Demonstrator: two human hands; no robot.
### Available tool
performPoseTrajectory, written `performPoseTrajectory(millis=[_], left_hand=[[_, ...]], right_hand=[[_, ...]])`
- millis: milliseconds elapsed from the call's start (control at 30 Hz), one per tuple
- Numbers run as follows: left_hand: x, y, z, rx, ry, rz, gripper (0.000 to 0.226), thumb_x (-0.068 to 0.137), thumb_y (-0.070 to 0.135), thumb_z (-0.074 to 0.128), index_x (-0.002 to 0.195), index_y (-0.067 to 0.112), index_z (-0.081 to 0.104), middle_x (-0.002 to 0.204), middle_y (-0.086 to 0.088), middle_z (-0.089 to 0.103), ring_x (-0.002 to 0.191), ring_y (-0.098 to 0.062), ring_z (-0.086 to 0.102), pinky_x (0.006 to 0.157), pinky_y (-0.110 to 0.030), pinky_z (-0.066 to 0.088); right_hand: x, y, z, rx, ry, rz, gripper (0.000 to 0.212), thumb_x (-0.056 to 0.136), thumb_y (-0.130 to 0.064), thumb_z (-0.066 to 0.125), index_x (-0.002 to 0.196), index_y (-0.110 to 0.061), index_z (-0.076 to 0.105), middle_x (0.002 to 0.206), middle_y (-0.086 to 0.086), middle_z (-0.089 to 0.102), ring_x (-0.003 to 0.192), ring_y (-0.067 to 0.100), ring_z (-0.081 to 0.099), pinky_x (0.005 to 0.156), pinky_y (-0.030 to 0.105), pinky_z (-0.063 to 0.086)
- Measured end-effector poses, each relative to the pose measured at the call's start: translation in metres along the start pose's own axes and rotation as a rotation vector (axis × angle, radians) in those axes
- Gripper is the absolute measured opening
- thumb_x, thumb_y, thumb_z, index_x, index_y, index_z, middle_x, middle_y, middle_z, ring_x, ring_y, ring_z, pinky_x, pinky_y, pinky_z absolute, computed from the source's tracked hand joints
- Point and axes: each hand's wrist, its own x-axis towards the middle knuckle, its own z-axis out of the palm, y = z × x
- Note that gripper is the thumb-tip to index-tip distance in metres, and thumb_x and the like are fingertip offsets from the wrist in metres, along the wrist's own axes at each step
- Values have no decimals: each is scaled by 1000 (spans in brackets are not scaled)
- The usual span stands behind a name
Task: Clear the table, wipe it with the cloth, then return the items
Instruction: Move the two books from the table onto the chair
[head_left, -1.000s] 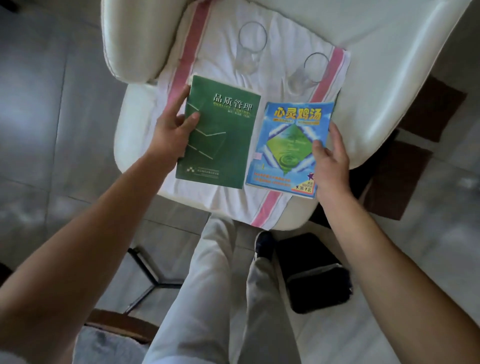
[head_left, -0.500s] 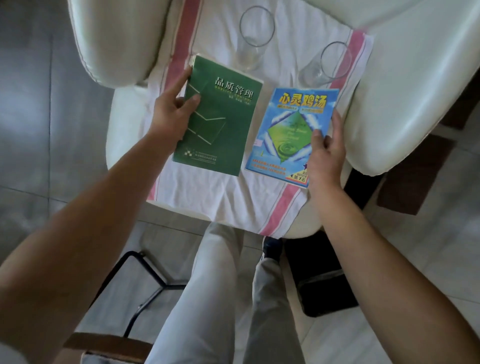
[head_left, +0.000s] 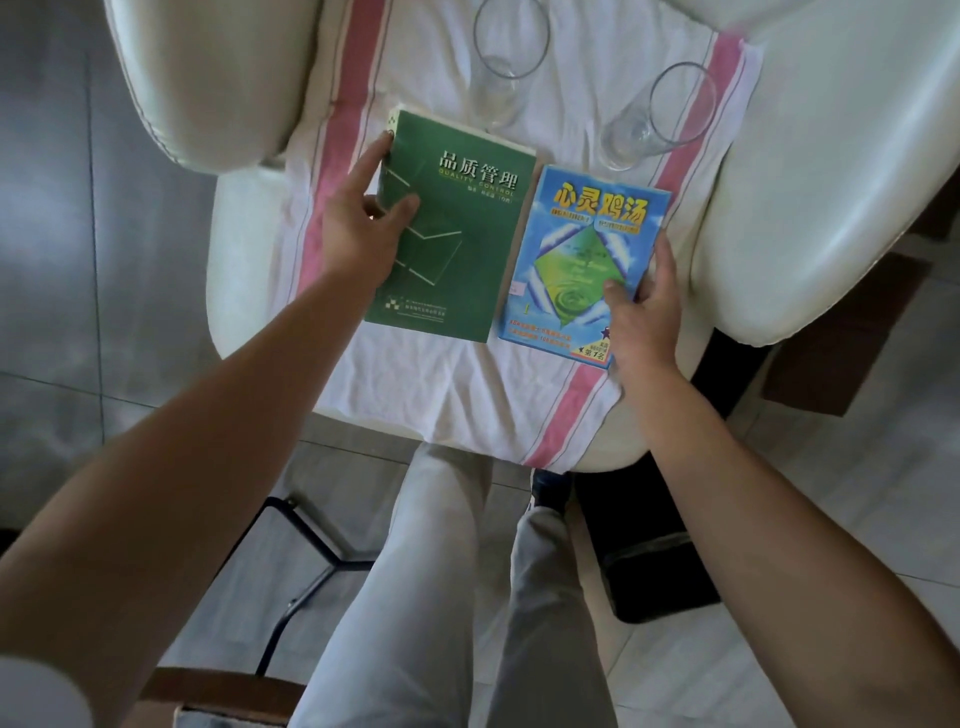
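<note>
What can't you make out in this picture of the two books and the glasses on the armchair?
Head view only:
- Left glass: rim cut off by the top edge.
- Green book: small print at its lower left too tiny to read.
- Blue book: lower right corner hidden under the right hand.
- Left hand: fingers beneath the green book hidden.
- Towel: far end cut off.

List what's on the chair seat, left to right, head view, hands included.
left hand → green book → blue book → right hand. Behind them, on the cloth: one glass, then a second glass further right.
</note>
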Motion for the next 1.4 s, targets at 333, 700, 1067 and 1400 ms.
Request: performPoseTrajectory(millis=[333, 700, 1067, 1400], left_hand=[[8, -4, 11, 342, 29, 140, 88, 83, 31, 83, 156, 41, 33, 123, 6, 56, 96, -12, 59, 83, -30, 52], [13, -14, 9, 621, 110, 235, 84, 80, 51, 80, 153, 32, 43, 136, -10, 50, 128, -30, 48, 101, -39, 48], [-47, 21, -11, 470, 258, 402, 47, 90, 38, 65, 131, 14, 63, 136, -12, 54, 122, -30, 53, 105, -33, 41], [-176, 57, -34, 652, 315, 623, 49, 102, 52, 50, 138, 21, 60, 154, -13, 45, 145, -36, 37, 113, -47, 36]], right_hand=[[1, 3, 1, -286, 62, -40, 76, 82, -32, 71, 149, -45, 39, 113, -19, 72, 99, 13, 71, 90, 43, 59], [1, -1, -12, -499, -25, -29, 60, 90, -42, 70, 146, -36, 45, 109, -11, 74, 98, 23, 71, 78, 35, 54], [-42, -28, -43, -523, -27, -43, 73, 95, -36, 68, 158, -29, 33, 121, 6, 66, 112, 24, 64, 90, 34, 47], [-141, -96, -115, -778, 145, -497, 58, 91, -48, 52, 138, -16, 62, 143, 13, 55, 133, 37, 49, 109, 49, 40]])
